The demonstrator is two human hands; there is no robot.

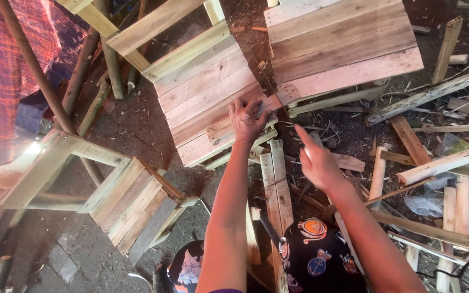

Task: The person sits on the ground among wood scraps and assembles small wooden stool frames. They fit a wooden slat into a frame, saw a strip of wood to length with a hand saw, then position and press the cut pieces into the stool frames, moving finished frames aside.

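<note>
The left hand [247,119] lies flat, fingers spread, pressing on a short wooden slat [242,123] that rests across the front edge of a slatted wooden seat panel [204,92], near the middle of the view. The slat runs diagonally, its far end reaching toward a second slatted panel [343,49] just to the right. The right hand [317,160] hovers apart from the slat, lower and to the right, blurred; its index finger points up toward the slat while the other fingers curl in, and whether they grip anything cannot be told. Below the hands, two narrow planks [278,190] lie side by side on the ground, running down toward the person's dark patterned trousers [316,260]. To the left stands another slatted wooden frame [131,203], tilted on the dark ground [131,130], with round poles [82,70] leaning behind it. To the right the ground is strewn with offcuts [411,138], splinters and shavings, and a crumpled clear plastic sheet [435,201] lies among the longer battens
</note>
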